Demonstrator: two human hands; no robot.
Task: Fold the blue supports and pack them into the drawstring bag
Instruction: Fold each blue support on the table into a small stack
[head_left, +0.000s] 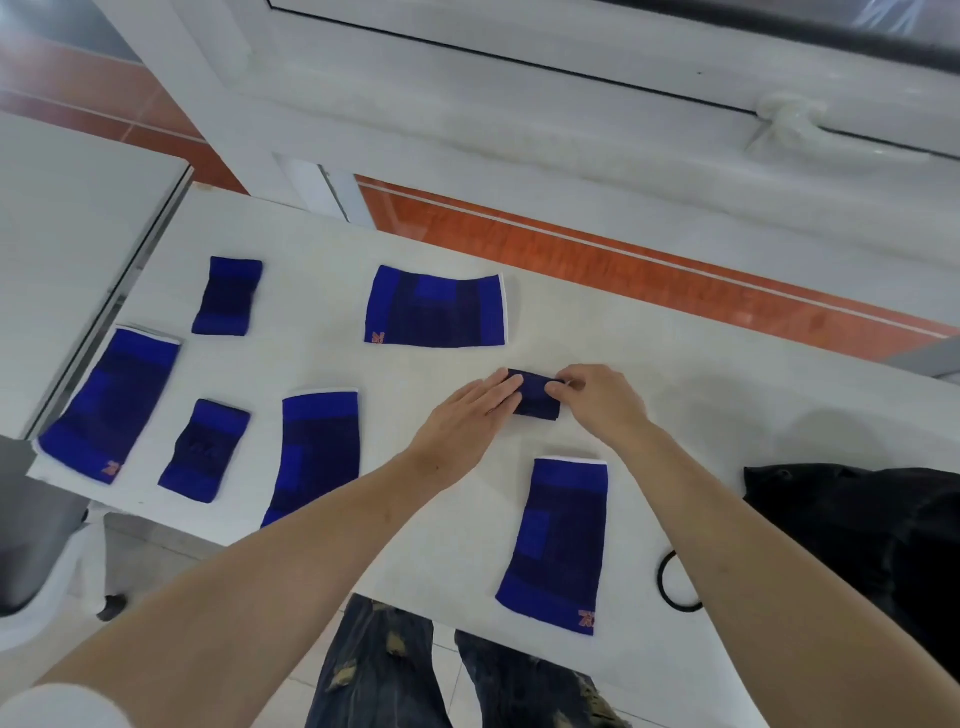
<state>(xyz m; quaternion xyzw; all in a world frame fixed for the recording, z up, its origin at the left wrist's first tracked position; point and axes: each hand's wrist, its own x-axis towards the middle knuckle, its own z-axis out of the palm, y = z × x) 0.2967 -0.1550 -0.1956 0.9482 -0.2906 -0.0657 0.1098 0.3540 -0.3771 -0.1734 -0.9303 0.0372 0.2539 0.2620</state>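
Between the two hands: small folded support (535, 397), flat on the white table (322, 234), pressed from one side and pinched from the other
Left hand (462, 421): fingers straight and together, lying flat on the near-left end of the small folded support, holding nothing
Right hand (597, 397): fingers curled, pinching the far-right edge of the same piece, thumb side tucked against the fold
Step in hand: judged to be the fold of this one piece, layers already doubled over into a short bundle
To do it well: keep the flat palm as an anchor so the knit cannot spring back; draw the pinched edge square over the lower layer; line up edges before pressing; smooth outward from the crease
Risk: elastic knit likely to unroll once released, so better kept under one hand until lifted
Just beyond the fingertips: wide support (435, 307), unfolded
Near the right forearm: long support (556, 545), unfolded, flat
Left of the left forearm: second long support (317, 457), and two short ones (205, 451) (227, 297), whether folded cannot be told
Far left of both hands: angled support (111, 405) at the table edge
Right of the right forearm: black drawstring bag (857, 530), mouth not clearly visible, black cord loop (675, 584) beside it
Progress: nothing seen in the bag, most pieces not yet packed
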